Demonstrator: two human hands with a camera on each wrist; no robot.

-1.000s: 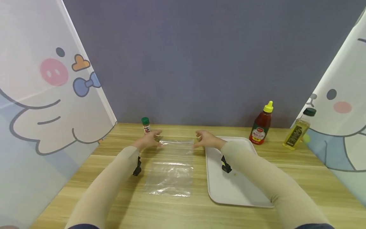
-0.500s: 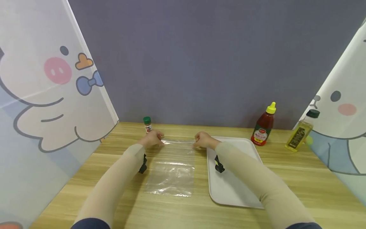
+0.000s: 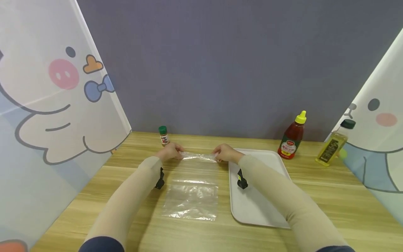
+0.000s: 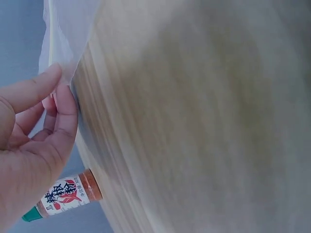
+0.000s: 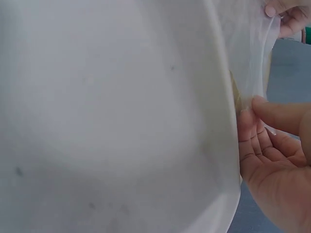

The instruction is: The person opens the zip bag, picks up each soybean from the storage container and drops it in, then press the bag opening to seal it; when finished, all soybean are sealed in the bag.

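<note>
Right of clear bag, tray, two bottles

Wood-grain table beneath bag, tray, bottles.

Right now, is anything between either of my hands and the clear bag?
No, nothing visible. Your left hand pinches one far corner of the bag, your right hand the other. The shaker stands beyond the left hand and the tray lies to the bag's right, neither in between.
</note>
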